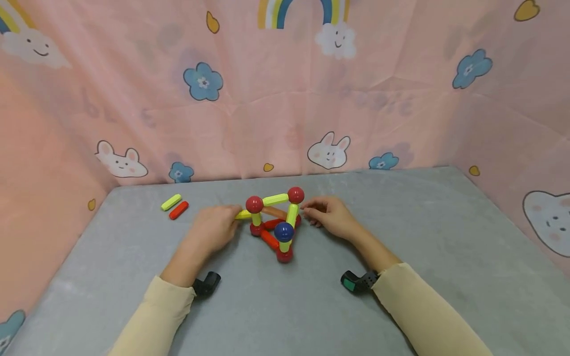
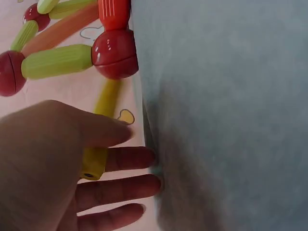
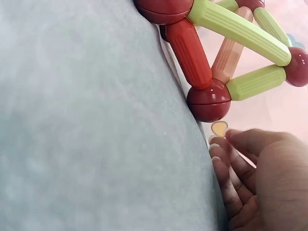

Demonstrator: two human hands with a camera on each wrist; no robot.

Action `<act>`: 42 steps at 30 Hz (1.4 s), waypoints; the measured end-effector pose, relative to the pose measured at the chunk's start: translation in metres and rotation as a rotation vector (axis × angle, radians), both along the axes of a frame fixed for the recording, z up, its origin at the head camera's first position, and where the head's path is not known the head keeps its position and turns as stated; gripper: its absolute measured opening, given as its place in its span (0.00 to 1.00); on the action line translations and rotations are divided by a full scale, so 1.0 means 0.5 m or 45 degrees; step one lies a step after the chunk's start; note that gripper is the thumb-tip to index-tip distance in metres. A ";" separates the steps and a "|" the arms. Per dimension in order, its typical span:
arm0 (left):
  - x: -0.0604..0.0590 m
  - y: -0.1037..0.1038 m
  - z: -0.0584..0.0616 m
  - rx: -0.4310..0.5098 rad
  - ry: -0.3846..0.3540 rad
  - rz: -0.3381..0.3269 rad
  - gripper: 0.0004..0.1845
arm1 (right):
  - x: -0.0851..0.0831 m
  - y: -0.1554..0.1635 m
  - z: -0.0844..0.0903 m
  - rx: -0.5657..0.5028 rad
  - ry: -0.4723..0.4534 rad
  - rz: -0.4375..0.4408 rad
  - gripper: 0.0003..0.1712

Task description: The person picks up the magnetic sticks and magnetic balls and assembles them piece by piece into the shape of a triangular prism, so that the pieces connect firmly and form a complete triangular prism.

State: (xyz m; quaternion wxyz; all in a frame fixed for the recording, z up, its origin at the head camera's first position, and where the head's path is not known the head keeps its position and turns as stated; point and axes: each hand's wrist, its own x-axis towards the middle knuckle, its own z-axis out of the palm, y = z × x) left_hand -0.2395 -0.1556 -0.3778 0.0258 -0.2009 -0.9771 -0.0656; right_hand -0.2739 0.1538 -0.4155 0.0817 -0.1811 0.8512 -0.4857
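A frame of rods and balls stands mid-table, with red balls (image 1: pixel 296 195), a dark blue ball (image 1: pixel 284 231), yellow-green rods (image 1: pixel 275 200), red rods (image 1: pixel 269 240) and an orange rod (image 1: pixel 274 212). At its left side, my left hand (image 1: pixel 214 227) pinches a yellow rod (image 2: pixel 108 98) between thumb and fingers. The rod's far end meets a red ball (image 2: pixel 115 54) in the left wrist view. To the right of the frame is my right hand (image 1: pixel 331 217), loosely curled with nothing in it. Its fingertips are close to a lower red ball (image 3: pixel 209 100), a small gap between them.
Left of the frame, toward the back, a loose yellow-green rod (image 1: pixel 171 202) and a loose red rod (image 1: pixel 179 210) lie side by side on the grey table (image 1: pixel 285 311). A pink patterned curtain (image 1: pixel 267 109) hangs along the table's back edge and both sides.
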 end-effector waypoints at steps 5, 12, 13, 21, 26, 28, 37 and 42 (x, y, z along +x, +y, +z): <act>-0.009 -0.025 0.014 0.138 -0.294 0.156 0.13 | 0.006 -0.004 0.001 0.076 0.107 0.073 0.16; -0.006 -0.067 0.067 0.376 -0.263 0.263 0.21 | 0.005 -0.005 0.001 0.093 0.147 0.212 0.25; -0.004 -0.071 0.074 0.442 -0.246 0.256 0.20 | 0.004 -0.005 0.001 0.090 0.153 0.228 0.25; 0.013 -0.056 0.122 0.870 -0.365 0.213 0.24 | 0.001 -0.011 -0.001 0.087 0.161 0.267 0.26; 0.029 -0.042 0.150 0.979 -0.513 0.270 0.21 | 0.001 -0.014 -0.002 0.119 0.186 0.269 0.22; 0.034 -0.038 0.159 1.032 -0.598 0.243 0.21 | 0.002 -0.014 0.000 0.126 0.185 0.260 0.21; 0.043 0.005 0.142 1.098 -0.813 0.136 0.21 | 0.007 -0.013 0.003 0.157 0.133 0.199 0.22; 0.044 0.037 0.111 1.124 -0.851 0.156 0.20 | 0.006 -0.016 0.004 0.172 0.143 0.194 0.22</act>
